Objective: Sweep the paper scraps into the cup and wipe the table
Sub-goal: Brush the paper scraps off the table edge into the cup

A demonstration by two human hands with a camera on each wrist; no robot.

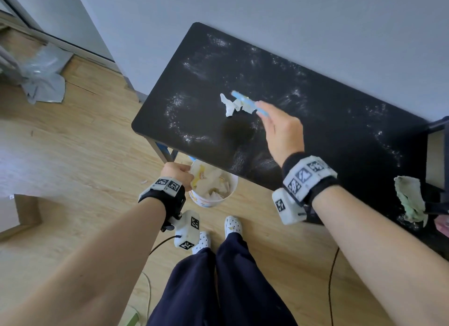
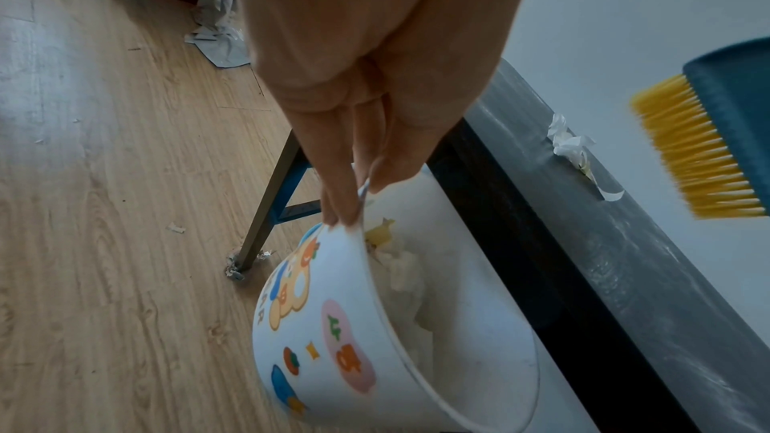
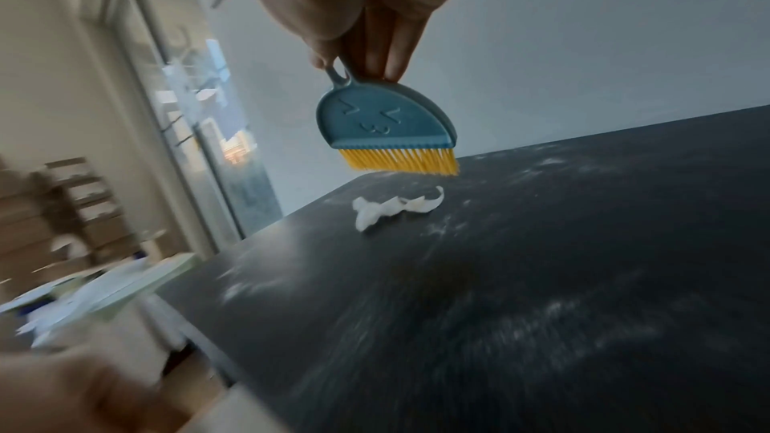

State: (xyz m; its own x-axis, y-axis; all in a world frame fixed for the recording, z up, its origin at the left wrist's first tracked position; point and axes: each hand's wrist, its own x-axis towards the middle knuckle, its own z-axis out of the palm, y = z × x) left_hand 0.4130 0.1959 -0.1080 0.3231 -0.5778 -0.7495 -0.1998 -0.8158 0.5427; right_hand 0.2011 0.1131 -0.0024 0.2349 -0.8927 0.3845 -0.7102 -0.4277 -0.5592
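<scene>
A black table (image 1: 340,131) streaked with white dust carries a small heap of white paper scraps (image 1: 234,105) near its middle. My right hand (image 1: 279,126) pinches the handle of a small blue brush (image 3: 385,124) with yellow bristles (image 3: 400,162), held just above the paper scraps (image 3: 391,209). My left hand (image 1: 178,173) grips the rim of a white printed cup (image 1: 213,189) held below the table's front edge. The cup (image 2: 333,335) holds several scraps. The brush (image 2: 708,144) also shows in the left wrist view, over the scraps (image 2: 575,147).
A crumpled greenish cloth (image 1: 410,201) lies at the table's right front edge. A dark chair frame (image 1: 437,126) stands at the right. The wall runs behind the table. Wooden floor (image 1: 73,143) lies to the left, with small scraps (image 2: 175,228) and a table leg (image 2: 270,203).
</scene>
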